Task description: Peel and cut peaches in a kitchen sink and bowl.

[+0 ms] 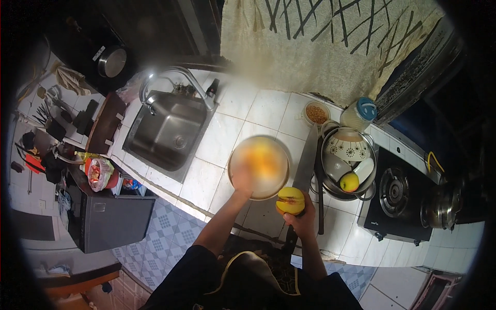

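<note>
My right hand (pixel 305 217) grips a cut yellow fruit (pixel 290 200), perhaps a peach or nectarine, with a gap in its flesh facing me. Beneath that hand passes a large kitchen knife (pixel 306 159), its dark handle jutting toward the counter's front edge. Over the left part of a round plate (pixel 260 193) is my left hand (pixel 243 180), its fingers blurred. Yellow-orange pieces (pixel 263 159) on the plate are blurred too, so their shapes and whether my fingers hold one are unclear.
Right of the knife, a steel pot (pixel 348 195) holds a patterned bowl (pixel 347 149) and a yellow-red fruit (pixel 349 182). Beyond stand a tub of brown kernels (pixel 316 113) and a blue-lidded jar (pixel 360 114). A gas stove (pixel 395 193) is at right, a sink (pixel 166 131) at left.
</note>
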Available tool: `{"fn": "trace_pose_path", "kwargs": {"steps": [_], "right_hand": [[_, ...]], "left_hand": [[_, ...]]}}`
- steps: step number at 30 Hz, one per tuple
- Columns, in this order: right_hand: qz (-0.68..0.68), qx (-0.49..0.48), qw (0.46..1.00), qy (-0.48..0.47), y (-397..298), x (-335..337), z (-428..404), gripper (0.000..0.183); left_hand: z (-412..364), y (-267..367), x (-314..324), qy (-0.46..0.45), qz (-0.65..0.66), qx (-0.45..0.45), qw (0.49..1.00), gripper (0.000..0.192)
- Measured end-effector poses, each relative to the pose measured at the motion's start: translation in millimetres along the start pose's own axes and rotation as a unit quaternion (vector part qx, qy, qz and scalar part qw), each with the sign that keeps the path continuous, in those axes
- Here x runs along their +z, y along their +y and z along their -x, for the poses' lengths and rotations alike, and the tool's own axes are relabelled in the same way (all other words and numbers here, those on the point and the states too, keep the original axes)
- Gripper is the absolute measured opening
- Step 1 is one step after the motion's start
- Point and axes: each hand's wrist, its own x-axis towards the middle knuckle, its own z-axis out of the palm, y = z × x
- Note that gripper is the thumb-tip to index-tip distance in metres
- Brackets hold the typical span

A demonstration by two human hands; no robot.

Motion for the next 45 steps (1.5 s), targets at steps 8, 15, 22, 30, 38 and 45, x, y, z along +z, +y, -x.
{"fn": "trace_pose_path", "kwargs": {"steps": [8,15,22,30,38,45], "right_hand": [[-0.003,0.002,1.0,-0.006,6,0,2,0.067],[0.021,-0.017,1.0,0.005,10,0,0,0.067],[0.057,-0.023,0.998,-0.003,12,4,-5,0.068],[0.083,-0.06,0.995,0.003,7,11,-5,0.069],[0.249,-0.163,0.954,-0.021,11,40,-5,0.073],[0.255,-0.181,0.946,-0.082,-20,65,-2,0.084]], "left_hand": [[2,-10,2,-0.035,-0.056,0.021,0.998,0.035],[-21,35,-42,0.018,0.286,0.077,0.955,0.034],[-50,60,-41,0.018,0.066,0.181,0.981,0.034],[-2,26,-58,-0.067,0.412,-0.009,0.909,0.029],[93,45,-125,-0.284,0.814,-0.099,0.497,0.052],[98,32,-154,-0.233,0.661,-0.033,0.713,0.064]]}}
